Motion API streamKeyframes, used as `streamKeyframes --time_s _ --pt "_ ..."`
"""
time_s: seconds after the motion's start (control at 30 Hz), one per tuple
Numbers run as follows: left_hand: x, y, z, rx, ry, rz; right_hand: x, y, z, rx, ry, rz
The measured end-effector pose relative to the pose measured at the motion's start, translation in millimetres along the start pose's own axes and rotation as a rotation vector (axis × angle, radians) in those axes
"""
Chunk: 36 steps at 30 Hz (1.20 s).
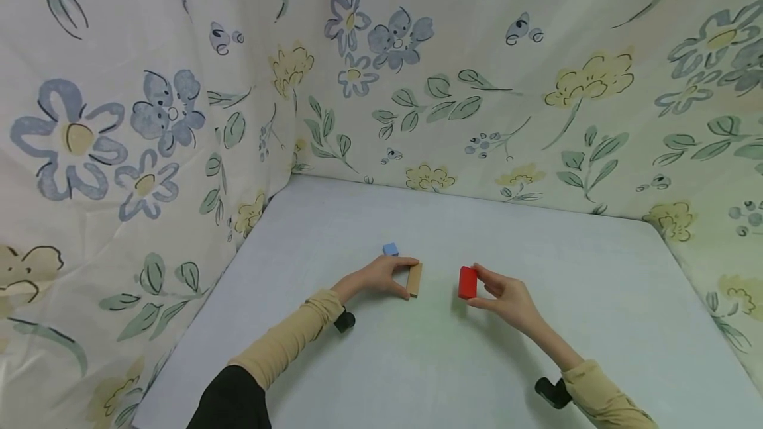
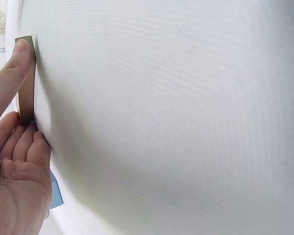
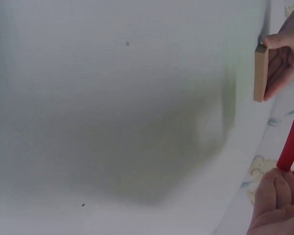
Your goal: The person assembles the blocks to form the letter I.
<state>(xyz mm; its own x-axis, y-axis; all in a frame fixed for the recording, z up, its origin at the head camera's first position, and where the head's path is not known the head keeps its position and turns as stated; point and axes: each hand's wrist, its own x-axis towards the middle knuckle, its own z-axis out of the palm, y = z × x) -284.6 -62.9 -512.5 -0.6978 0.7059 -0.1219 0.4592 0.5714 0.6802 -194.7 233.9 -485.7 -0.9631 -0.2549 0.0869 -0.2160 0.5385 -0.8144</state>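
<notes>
Between thumb and fingers, my left hand (image 1: 384,275) holds a flat natural-wood block (image 1: 414,280) by its two ends, down at the tabletop. The left wrist view shows the thumb on one end of this wooden block (image 2: 26,93) and the fingertips at the other. My right hand (image 1: 509,298) pinches a red block (image 1: 467,283) by its ends, to the right of the wooden one. A shadow beneath the red block (image 3: 291,139) in the right wrist view shows it raised off the table. Just behind the left hand sits a small blue block (image 1: 390,249).
A white tabletop (image 1: 429,363) spreads under both hands. Floral cloth (image 1: 441,118) hangs behind it and along the left and right sides. Black wrist devices (image 1: 553,393) sit below both forearms.
</notes>
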Motion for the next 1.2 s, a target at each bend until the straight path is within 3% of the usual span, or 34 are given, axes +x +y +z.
streamKeyframes --time_s 0.3,1.2 --pt "0.4 -0.6 0.9 -0.004 0.003 0.005 3.8 -2.9 8.5 0.015 -0.001 -0.025" --pt "-2.5 5.8 -1.3 0.027 0.010 0.000 5.5 3.3 27.3 0.006 -0.051 0.019"
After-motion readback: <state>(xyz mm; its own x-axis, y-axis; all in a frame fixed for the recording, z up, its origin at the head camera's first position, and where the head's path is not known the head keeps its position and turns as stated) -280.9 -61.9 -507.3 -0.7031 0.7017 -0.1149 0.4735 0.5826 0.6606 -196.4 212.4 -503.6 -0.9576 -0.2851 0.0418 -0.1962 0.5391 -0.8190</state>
